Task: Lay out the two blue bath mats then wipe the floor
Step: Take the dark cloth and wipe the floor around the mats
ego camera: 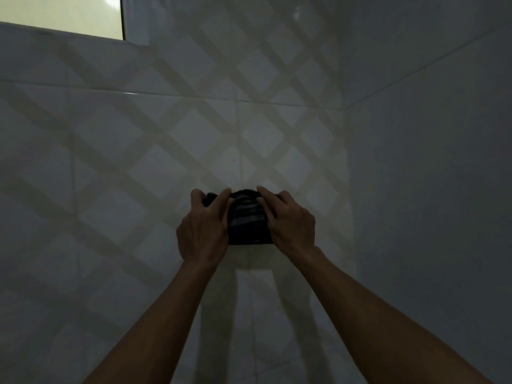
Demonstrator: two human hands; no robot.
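- Dimly lit tiled room, head view facing a wall [138,167] of pale tiles with a diagonal lattice pattern.
- Both bare forearms reach up and forward from the bottom of the frame, meeting near the middle.
- Left hand [203,225] and right hand [291,221] hold a dark cloth [247,220] between them, up in front of the wall.
- Cloth is bunched or folded into a small bundle, dark with faint lighter stripes; true colour hard to tell in this light, could be blue.
- Left grip: fingers curled round the cloth's left side, thumb lying over its upper front; a dark corner of cloth pokes out past the fingers at upper left.
- Right grip: fingers curled round the cloth's right side, thumb pressed on its upper front edge.
- Thumbs lie close together at the top of the bundle, not touching.
- Cloth's lower edge runs roughly level between the two wrists.
- Cannot tell whether the cloth touches the wall or is held just off it.
- Side wall [429,189] on the right is plain, darker, meeting the patterned wall at a vertical corner.
- Bright window [61,12] at upper left, its dark frame edge on the right side.
- Forearm shadows fall on the wall below the hands.
- Floor not in view.
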